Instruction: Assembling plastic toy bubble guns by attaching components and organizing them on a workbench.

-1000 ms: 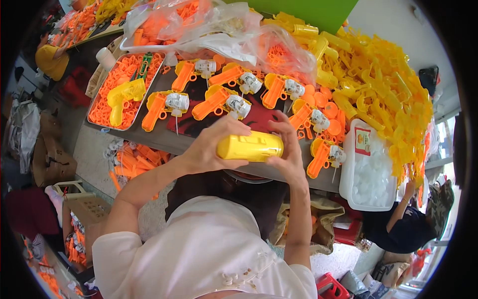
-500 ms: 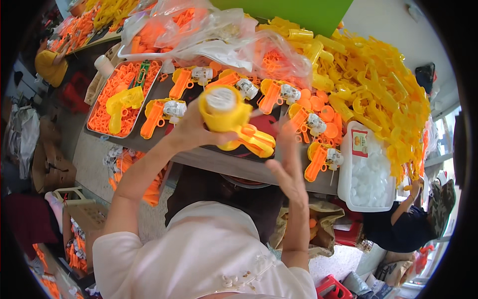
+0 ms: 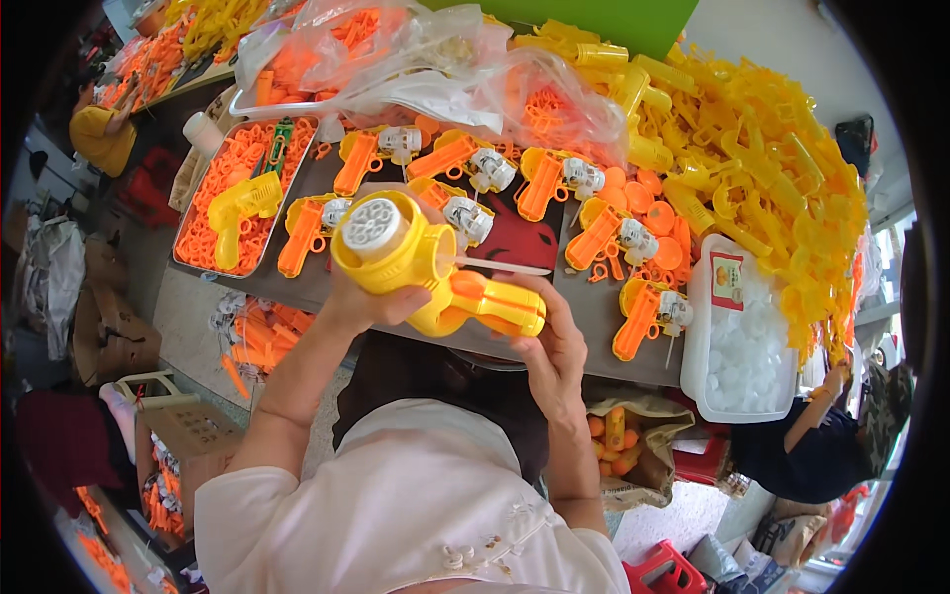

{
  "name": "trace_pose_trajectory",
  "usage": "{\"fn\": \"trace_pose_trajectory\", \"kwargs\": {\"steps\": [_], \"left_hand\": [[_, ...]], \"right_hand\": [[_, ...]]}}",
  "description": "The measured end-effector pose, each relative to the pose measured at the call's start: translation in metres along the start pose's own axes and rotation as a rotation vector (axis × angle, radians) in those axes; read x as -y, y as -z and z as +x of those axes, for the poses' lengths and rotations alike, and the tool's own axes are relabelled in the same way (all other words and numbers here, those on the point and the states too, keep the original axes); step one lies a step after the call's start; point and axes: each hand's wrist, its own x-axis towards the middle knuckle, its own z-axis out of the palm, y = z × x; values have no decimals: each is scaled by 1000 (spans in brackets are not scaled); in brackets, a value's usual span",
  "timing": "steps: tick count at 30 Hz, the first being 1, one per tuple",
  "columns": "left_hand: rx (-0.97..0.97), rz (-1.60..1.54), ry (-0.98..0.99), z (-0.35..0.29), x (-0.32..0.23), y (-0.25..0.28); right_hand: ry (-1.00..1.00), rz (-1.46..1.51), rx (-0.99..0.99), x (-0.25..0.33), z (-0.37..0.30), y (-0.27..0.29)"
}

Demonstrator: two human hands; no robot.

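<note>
A yellow toy bubble gun [image 3: 435,246] with an orange trigger part is held over the near table edge. Its round front, with a white disc full of holes, faces up. My left hand [image 3: 368,302] is closed round the barrel from below. My right hand [image 3: 554,346] grips the end of the handle, its thumb side partly hidden behind it. A thin white tube [image 3: 507,265] sticks out sideways near the barrel. Beyond my hands lie several half-built orange and yellow toy guns with clear and white mechanisms, one [image 3: 461,212] just behind the barrel.
At left stands a metal tray [image 3: 289,213] of orange parts with a yellow gun shell [image 3: 242,210] on top. A heap of yellow shells [image 3: 742,158] fills the right. Near it is a white tub [image 3: 701,366] of small translucent pieces. A bag [image 3: 648,470] stands below the table.
The bubble gun has moved left and lower, its front tilting to show the disc. My right hand, apart and open before, has come in and taken hold of the handle.
</note>
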Motion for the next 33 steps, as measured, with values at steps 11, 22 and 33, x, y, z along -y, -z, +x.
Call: {"fn": "trace_pose_trajectory", "kwargs": {"steps": [11,22,33], "left_hand": [[115,194,75,11,16,21],[-53,335,36,4,-6,-12],[47,53,439,-8,43,26]], "right_hand": [[28,-258,-116,-26,8,9],[-26,-193,-51,-17,2,16],[161,-770,-103,-10,2,10]]}}
